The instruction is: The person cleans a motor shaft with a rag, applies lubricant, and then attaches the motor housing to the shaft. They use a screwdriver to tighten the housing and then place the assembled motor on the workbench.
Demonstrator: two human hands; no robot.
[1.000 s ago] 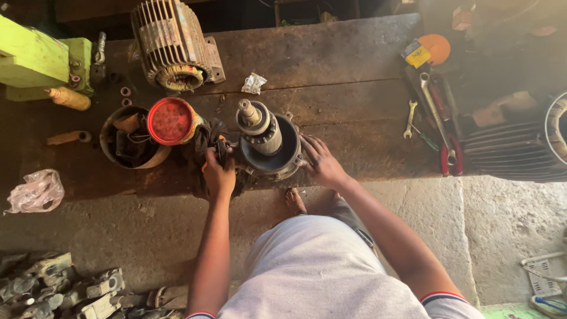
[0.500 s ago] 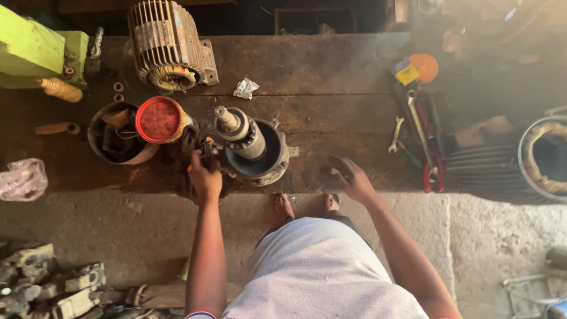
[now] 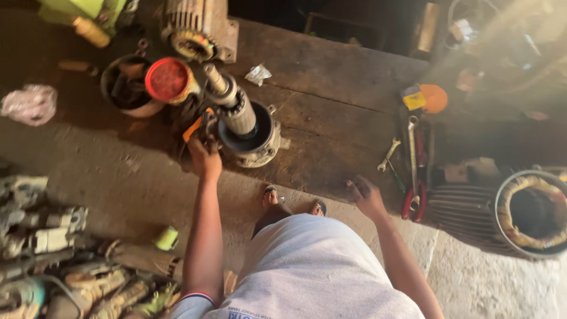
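Reaching forward, the left hand (image 3: 205,158) grips a dark tool with an orange handle (image 3: 195,126) at the left edge of the motor rotor assembly (image 3: 245,127), fingers curled shut around it. That assembly, a ribbed rotor on a shaft standing tilted in a round end housing, sits on the dark wooden bench (image 3: 331,88), just right of the hand. Half a second ago the right hand hovered near the bench edge close to the rotor; a second ago it was on the housing itself. Now the right hand (image 3: 367,197) has swung further right, fingers loosely spread and holding nothing, near the red-handled pliers (image 3: 413,201) and the spanners (image 3: 398,150) lying on the bench. The view has also shifted, so the rotor lies further left and far.

A round dark tub (image 3: 121,94) stands left of the rotor, holding dim metal parts that cannot be made out. A container with a red lid (image 3: 168,80) leans at its right rim. At the far right a finned motor casing (image 3: 520,215) lies on its side, its open mouth showing yellowish windings. A finned stator (image 3: 198,29) sits at the far edge.
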